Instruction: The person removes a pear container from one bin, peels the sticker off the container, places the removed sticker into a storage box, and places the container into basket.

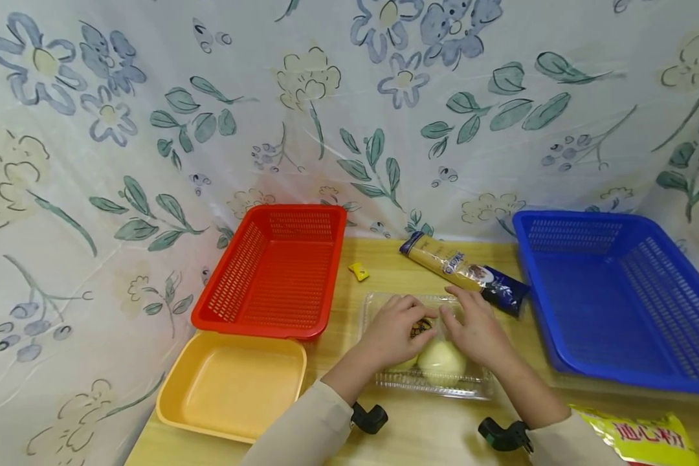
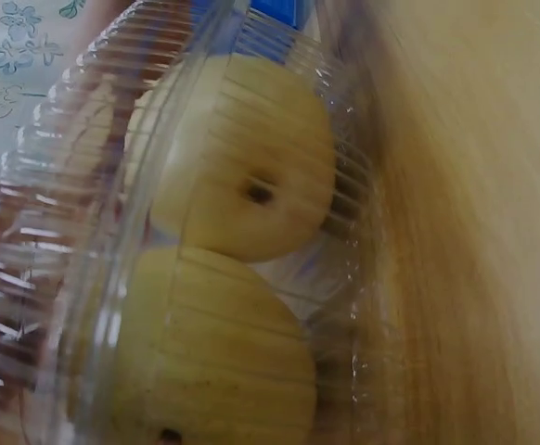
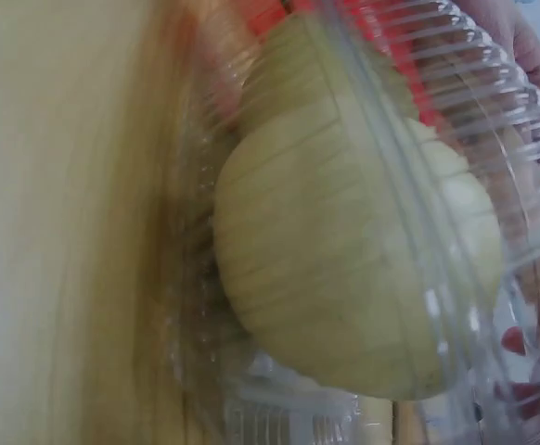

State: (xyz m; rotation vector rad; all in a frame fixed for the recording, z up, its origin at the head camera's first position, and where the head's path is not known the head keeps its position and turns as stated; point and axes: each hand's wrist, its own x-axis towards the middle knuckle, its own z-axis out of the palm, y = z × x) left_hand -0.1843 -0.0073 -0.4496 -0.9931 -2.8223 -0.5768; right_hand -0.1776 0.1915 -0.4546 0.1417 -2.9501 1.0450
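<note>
A clear plastic clamshell box (image 1: 433,390) with ridged sides lies on the wooden table in front of me. Pale yellow pears (image 1: 443,362) show through it, each with a dark dimple in the left wrist view, where one pear (image 2: 251,158) touches another. My left hand (image 1: 397,329) rests on the box top from the left, fingers softly bent beside a black-and-gold label (image 1: 421,327). From the right, my right hand (image 1: 477,327) touches the same top with fingers spread. The right wrist view has a large pear (image 3: 326,250) behind the ridged plastic.
A red basket (image 1: 262,327) and a yellow tray (image 1: 233,382) stand left. A blue basket (image 1: 559,323) is at right. Behind the box lie a gold-and-blue packet (image 1: 448,259) and a small yellow wrapped piece (image 1: 358,271). A yellow bag (image 1: 646,437) is at front right.
</note>
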